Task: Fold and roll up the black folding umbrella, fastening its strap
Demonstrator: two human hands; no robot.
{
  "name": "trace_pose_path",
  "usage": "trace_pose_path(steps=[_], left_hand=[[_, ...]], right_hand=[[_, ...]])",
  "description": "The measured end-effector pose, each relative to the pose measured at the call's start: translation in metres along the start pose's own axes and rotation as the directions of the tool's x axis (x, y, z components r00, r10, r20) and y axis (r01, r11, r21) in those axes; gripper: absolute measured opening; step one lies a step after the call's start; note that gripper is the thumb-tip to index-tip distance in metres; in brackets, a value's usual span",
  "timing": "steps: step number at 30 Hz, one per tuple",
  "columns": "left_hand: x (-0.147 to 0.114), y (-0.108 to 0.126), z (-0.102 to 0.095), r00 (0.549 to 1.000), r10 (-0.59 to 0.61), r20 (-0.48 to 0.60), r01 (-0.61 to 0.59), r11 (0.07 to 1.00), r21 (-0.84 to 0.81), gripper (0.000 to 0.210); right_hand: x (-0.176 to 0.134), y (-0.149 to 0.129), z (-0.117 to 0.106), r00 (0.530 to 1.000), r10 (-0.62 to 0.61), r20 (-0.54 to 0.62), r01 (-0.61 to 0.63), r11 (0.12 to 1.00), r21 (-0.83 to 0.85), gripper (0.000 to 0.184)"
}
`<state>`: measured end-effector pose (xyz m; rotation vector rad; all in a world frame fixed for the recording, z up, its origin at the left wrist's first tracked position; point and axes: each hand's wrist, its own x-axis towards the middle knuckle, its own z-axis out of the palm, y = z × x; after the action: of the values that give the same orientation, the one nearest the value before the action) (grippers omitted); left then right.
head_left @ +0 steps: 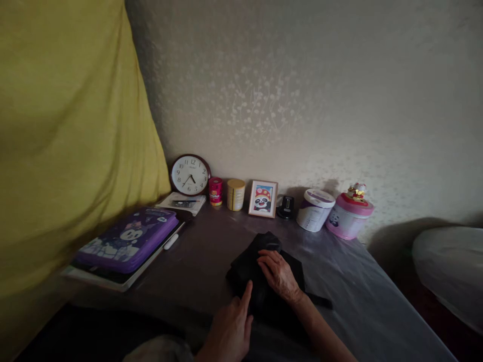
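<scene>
A black bundle of folded fabric lies on the table in front of me, with a dark strap-like piece sticking out at its right. I cannot make out what kind of article it is. My right hand rests on top of it, palm down, fingers slightly bent and spread over the cloth. At the near left edge of the bundle is my left hand, index finger stretched forward and thumb apart. Its other fingers are mostly hidden, and nothing shows in its grasp.
Along the wall stand a clock, a pink can, a yellow can, a framed panda picture, a small black device, a white tub and a pink tub. A purple case lies left, beside a yellow curtain.
</scene>
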<state>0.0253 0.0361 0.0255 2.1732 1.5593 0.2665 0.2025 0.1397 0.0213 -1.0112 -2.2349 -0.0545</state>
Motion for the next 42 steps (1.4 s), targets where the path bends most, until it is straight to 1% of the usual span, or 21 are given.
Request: trace_pose_path(steps=[3, 6, 8, 9, 11, 12, 13, 14, 16, 18, 20, 23, 25, 28, 29, 31, 33, 35, 38, 39, 42], left_hand=[[0.0, 0.001, -0.003, 1.0, -0.014, 0.005, 0.014, 1.0, -0.012, 0.063], [0.0, 0.002, -0.005, 1.0, -0.02, 0.021, 0.02, 1.0, -0.015, 0.063], [0.0, 0.002, -0.004, 0.999, -0.02, 0.025, 0.02, 1.0, -0.016, 0.062], [0.0, 0.002, -0.004, 1.0, -0.02, 0.022, 0.021, 1.0, -0.015, 0.062], [0.001, 0.001, -0.002, 1.0, -0.02, 0.016, 0.02, 1.0, -0.01, 0.062], [0.001, 0.0, -0.001, 1.0, -0.022, 0.016, 0.022, 1.0, -0.005, 0.062], [0.001, 0.0, 0.0, 1.0, -0.025, 0.015, 0.025, 1.0, -0.001, 0.062], [0.001, 0.0, 0.001, 1.0, -0.026, 0.016, 0.026, 1.0, -0.001, 0.062], [0.001, -0.001, 0.003, 1.0, -0.024, 0.008, 0.024, 1.0, -0.004, 0.061], [0.001, -0.001, 0.003, 1.0, -0.023, -0.01, 0.023, 1.0, -0.008, 0.061], [0.001, -0.001, 0.004, 0.999, -0.028, -0.021, 0.028, 1.0, -0.008, 0.061], [0.001, -0.002, 0.005, 0.999, -0.027, -0.023, 0.026, 1.0, -0.014, 0.062], [0.001, -0.002, 0.005, 0.999, -0.02, -0.026, 0.02, 1.0, -0.019, 0.063], [0.001, -0.003, 0.006, 0.999, -0.026, -0.028, 0.025, 1.0, -0.016, 0.062], [0.001, -0.003, 0.006, 0.999, -0.024, -0.029, 0.024, 1.0, -0.015, 0.062], [0.001, -0.004, 0.008, 0.999, -0.014, -0.035, 0.014, 1.0, -0.017, 0.062], [0.001, -0.005, 0.009, 0.999, -0.006, -0.049, 0.006, 1.0, -0.01, 0.061], [0.001, -0.006, 0.011, 0.998, -0.006, -0.059, 0.007, 1.0, 0.007, 0.061], [0.001, -0.005, 0.011, 0.998, -0.008, -0.056, 0.01, 1.0, 0.024, 0.06], [0.001, -0.005, 0.01, 0.998, -0.01, -0.054, 0.011, 1.0, 0.024, 0.06], [0.001, -0.005, 0.01, 0.998, -0.019, -0.052, 0.02, 0.999, 0.026, 0.059]], right_hand=[[-0.001, 0.013, 0.004, 1.0, 0.007, -0.002, -0.007, 0.999, -0.045, 0.02], [0.009, 0.035, 0.012, 0.999, 0.035, -0.003, -0.035, 0.994, -0.101, 0.025], [0.017, 0.049, 0.014, 0.996, 0.089, -0.008, -0.09, 0.984, -0.155, 0.028], [0.02, 0.054, 0.014, 0.99, 0.14, -0.027, -0.142, 0.972, -0.187, 0.028], [0.023, 0.056, 0.012, 0.969, 0.231, -0.091, -0.246, 0.942, -0.228, 0.03], [0.023, 0.053, 0.01, 0.963, 0.244, -0.115, -0.264, 0.939, -0.221, 0.03], [0.021, 0.048, 0.008, 0.967, 0.226, -0.119, -0.246, 0.95, -0.195, 0.03], [0.02, 0.04, 0.006, 0.98, 0.176, -0.097, -0.189, 0.97, -0.152, 0.029], [0.016, 0.021, 0.004, 0.999, 0.032, 0.017, -0.031, 0.999, -0.035, 0.026], [0.014, 0.003, 0.006, 0.989, -0.069, 0.132, 0.063, 0.997, 0.05, 0.025], [0.017, -0.007, 0.011, 0.973, -0.092, 0.211, 0.079, 0.994, 0.069, 0.025], [0.029, -0.004, 0.019, 0.958, -0.037, 0.283, 0.038, 0.999, 0.002, 0.026], [0.036, 0.006, 0.022, 0.964, 0.032, 0.263, -0.016, 0.998, -0.063, 0.025], [0.036, 0.026, 0.016, 0.983, 0.154, 0.1, -0.144, 0.985, -0.1, 0.024], [0.031, 0.032, 0.011, 0.983, 0.181, 0.041, -0.178, 0.981, -0.082, 0.025], [0.017, 0.045, -0.002, 0.976, 0.217, -0.033, -0.218, 0.976, -0.031, 0.026], [-0.004, 0.057, -0.017, 0.961, 0.263, -0.083, -0.264, 0.965, 0.005, 0.026], [-0.027, 0.067, -0.032, 0.947, 0.308, -0.092, -0.309, 0.951, 0.001, 0.026], [-0.062, 0.078, -0.048, 0.932, 0.351, -0.088, -0.357, 0.931, -0.069, 0.027], [-0.072, 0.08, -0.051, 0.927, 0.361, -0.099, -0.37, 0.924, -0.098, 0.028], [-0.094, 0.076, -0.057, 0.93, 0.363, -0.064, -0.368, 0.919, -0.14, 0.029]])
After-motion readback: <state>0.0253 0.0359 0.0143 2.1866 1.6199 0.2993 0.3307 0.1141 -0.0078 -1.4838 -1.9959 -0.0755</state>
